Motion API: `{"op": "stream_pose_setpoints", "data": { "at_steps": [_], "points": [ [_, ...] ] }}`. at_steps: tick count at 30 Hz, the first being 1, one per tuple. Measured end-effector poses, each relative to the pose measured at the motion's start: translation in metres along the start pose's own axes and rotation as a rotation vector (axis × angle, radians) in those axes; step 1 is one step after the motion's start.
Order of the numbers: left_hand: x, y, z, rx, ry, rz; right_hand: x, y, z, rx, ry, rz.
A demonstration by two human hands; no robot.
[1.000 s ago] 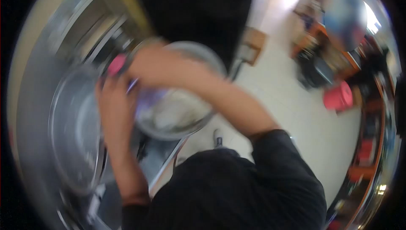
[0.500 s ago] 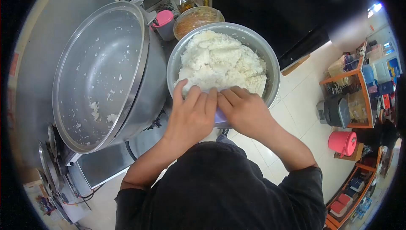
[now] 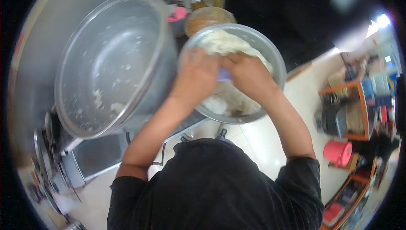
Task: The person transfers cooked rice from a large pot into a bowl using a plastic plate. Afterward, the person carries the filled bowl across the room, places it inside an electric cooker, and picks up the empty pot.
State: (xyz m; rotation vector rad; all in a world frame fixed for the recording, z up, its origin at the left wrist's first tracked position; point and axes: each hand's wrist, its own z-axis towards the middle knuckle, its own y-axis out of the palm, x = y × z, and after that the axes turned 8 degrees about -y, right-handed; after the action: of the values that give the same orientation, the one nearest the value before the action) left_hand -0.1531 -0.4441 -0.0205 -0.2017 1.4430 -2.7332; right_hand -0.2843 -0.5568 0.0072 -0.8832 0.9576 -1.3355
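White cooked rice fills a round metal pot in front of me. My left hand and my right hand are side by side over it, both blurred by motion. Between them shows part of a purple tool, with the fingers of both hands closed around it. Its full shape is hidden by my hands. The rice is heaped beyond my hands, while on the near side a lower layer and some bare metal show.
A large metal pot with scattered rice grains inside tilts at the left. Behind the rice stand a pink-lidded container, a plastic-covered bowl and a bottle. A pink bucket and orange-framed shelves are at the right.
Both hands and the purple tool have moved away from me, from the pot's near rim to its middle. Rice has been pushed toward the far side. The view has shifted slightly.
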Motion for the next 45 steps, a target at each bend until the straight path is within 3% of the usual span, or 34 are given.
{"op": "stream_pose_setpoints", "data": {
  "at_steps": [2,3,4,6,7,8,9,10,12,16,19,22,24,26,28,29,30,33,34,36,38,42,44,45],
  "points": [
    [0.004,0.006,-0.003,-0.047,-0.069,-0.019,0.006,0.003,0.0,-0.01,0.037,0.072],
    [0.013,-0.005,-0.005,0.03,-0.11,0.071,0.011,0.0,0.003,-0.009,0.036,0.08],
    [0.023,-0.03,-0.007,-0.051,-0.148,-0.017,0.016,-0.013,0.003,-0.018,0.127,0.105],
    [0.02,-0.094,-0.023,0.002,-0.031,-0.105,0.014,-0.067,0.019,0.037,0.182,0.068],
    [0.014,-0.114,-0.04,0.012,0.028,-0.322,0.011,-0.095,0.025,0.083,0.18,-0.067],
    [0.007,-0.128,-0.06,0.03,0.099,-0.468,0.031,-0.11,0.019,0.24,-0.003,-0.16],
    [0.001,-0.141,-0.082,0.083,0.082,-0.658,0.039,-0.129,0.023,0.346,0.005,-0.107],
    [-0.011,-0.158,-0.103,0.086,0.08,-0.733,0.059,-0.15,0.019,0.298,0.194,-0.209],
    [-0.033,-0.181,-0.143,0.092,-0.026,-0.942,0.017,-0.161,0.076,0.426,0.199,0.057],
    [-0.079,-0.22,-0.229,0.139,-0.309,-0.981,-0.077,-0.085,0.227,0.164,0.31,0.798],
    [-0.097,-0.239,-0.283,0.282,-0.52,-0.948,-0.107,0.031,0.314,-0.17,0.528,0.993],
    [-0.104,-0.257,-0.325,0.446,-0.74,-0.821,-0.136,0.143,0.372,-0.434,0.54,1.136],
    [-0.111,-0.27,-0.342,0.549,-0.884,-0.731,-0.185,0.179,0.385,-0.432,0.451,1.03],
    [-0.121,-0.283,-0.37,0.563,-0.958,-0.675,-0.215,0.153,0.382,-0.485,-0.013,0.861],
    [-0.136,-0.296,-0.403,0.401,-1.003,-0.625,-0.203,0.139,0.368,-0.624,-0.559,0.795],
    [-0.135,-0.287,-0.413,0.591,-1.032,-0.669,-0.204,0.131,0.359,-0.737,-0.673,0.812],
    [-0.144,-0.288,-0.42,0.559,-1.051,-0.627,-0.205,0.125,0.353,-0.841,-0.791,0.832],
    [-0.158,-0.292,-0.437,0.497,-1.158,-0.428,-0.163,0.109,0.359,-0.937,-0.666,0.905],
    [-0.16,-0.293,-0.434,0.493,-1.141,-0.445,-0.145,0.094,0.367,-0.939,-0.559,0.723],
    [-0.165,-0.296,-0.427,0.499,-1.102,-0.462,-0.104,0.09,0.361,-0.836,-0.121,0.671],
    [-0.166,-0.295,-0.418,0.458,-1.076,-0.473,-0.069,0.101,0.335,-0.761,0.01,0.602],
    [-0.165,-0.296,-0.415,0.411,-1.068,-0.501,-0.129,0.119,0.254,-0.785,0.298,0.637],
    [-0.159,-0.296,-0.415,0.425,-1.122,-0.504,-0.183,0.112,0.268,-0.729,0.331,0.969],
    [-0.155,-0.297,-0.417,0.433,-1.143,-0.503,-0.197,0.122,0.272,-0.698,0.479,1.025]
  ]
}}
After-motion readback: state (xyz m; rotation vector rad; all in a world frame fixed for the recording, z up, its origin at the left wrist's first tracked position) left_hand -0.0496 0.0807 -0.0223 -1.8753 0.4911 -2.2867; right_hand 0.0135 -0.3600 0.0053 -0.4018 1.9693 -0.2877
